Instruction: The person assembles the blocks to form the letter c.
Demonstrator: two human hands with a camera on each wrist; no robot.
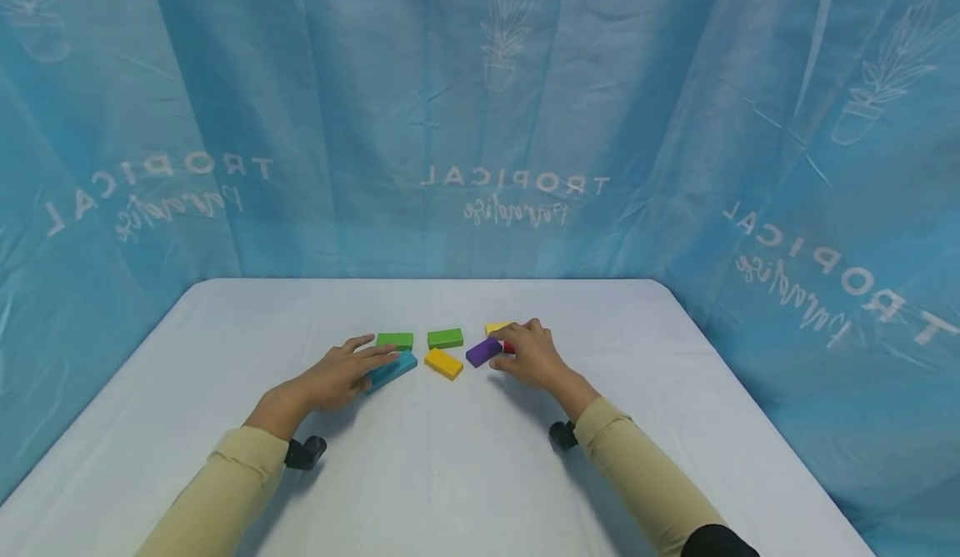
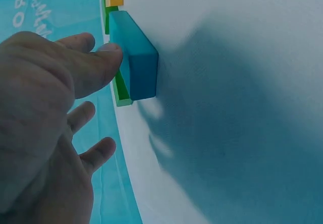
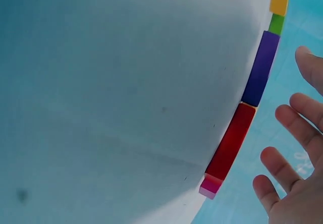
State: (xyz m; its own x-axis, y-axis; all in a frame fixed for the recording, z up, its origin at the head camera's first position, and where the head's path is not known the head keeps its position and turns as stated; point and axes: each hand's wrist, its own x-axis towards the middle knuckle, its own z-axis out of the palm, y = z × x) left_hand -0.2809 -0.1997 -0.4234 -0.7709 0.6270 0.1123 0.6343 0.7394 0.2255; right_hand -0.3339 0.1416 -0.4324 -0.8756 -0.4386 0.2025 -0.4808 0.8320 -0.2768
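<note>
- Noted beneath the outstretched fingers of the left hand [image 1: 341, 375]: teal block [image 1: 399, 366], resting on the white table [image 1: 450, 474], lying to the right of the palm.
- Read long axis of teal block as oblique: near end to the left, far end to the right, slanted much like the left forearm.
- Found left fingers spread, only lightly bent, with no closed grip seen; thumb [image 2: 103, 65] overlapping the block's edge in left wrist view. Cannot tell whether touching or pressing.
- Nearer to teal block: left hand, plainly. Well apart from right hand [image 1: 531, 358], with front yellow block [image 1: 444, 364] and purple block [image 1: 482, 353] between.
- Found right fingers loosely spread, holding nothing, apart from the blocks in right wrist view.
- Located purple block just left of right thumb, also slanted near-left to far-right; red block [image 3: 232, 141] next along.
- Located left green block [image 1: 394, 340] just beyond teal block.
</note>
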